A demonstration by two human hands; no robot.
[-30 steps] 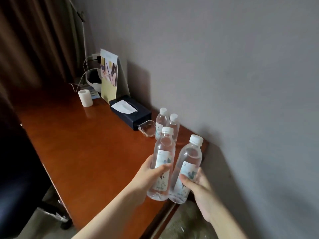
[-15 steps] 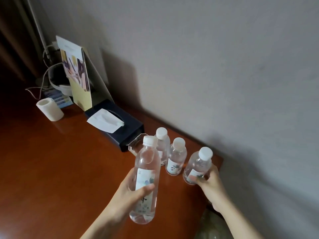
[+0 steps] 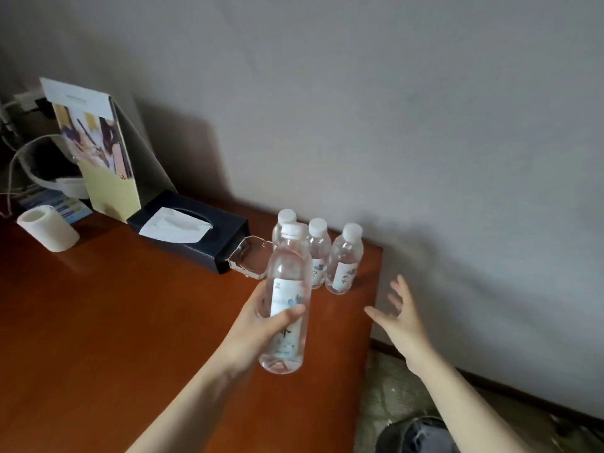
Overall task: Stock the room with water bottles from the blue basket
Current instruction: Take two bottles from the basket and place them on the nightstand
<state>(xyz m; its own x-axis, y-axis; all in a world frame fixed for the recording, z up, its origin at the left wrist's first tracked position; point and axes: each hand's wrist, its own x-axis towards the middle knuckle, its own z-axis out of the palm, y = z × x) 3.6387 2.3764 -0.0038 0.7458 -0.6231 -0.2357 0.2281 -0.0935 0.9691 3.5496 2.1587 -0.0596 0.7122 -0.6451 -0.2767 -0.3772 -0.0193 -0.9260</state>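
Observation:
My left hand grips a clear water bottle with a white cap and pale flowered label, held upright above the wooden desk. Three more such bottles stand at the desk's far right corner by the wall: one at the back, mostly hidden behind the held one, a middle one and the rightmost. My right hand hovers past the desk's right edge, fingers spread, holding nothing. The blue basket is out of view.
A dark tissue box lies left of the bottles, with a clear glass dish against it. Further left are a standing card holder, a white cylinder and cables. Grey wall backs the desk; carpet lies to the right.
My right hand set its bottle down beside the two standing ones and pulled back open. My left hand keeps its bottle, brought nearer the group.

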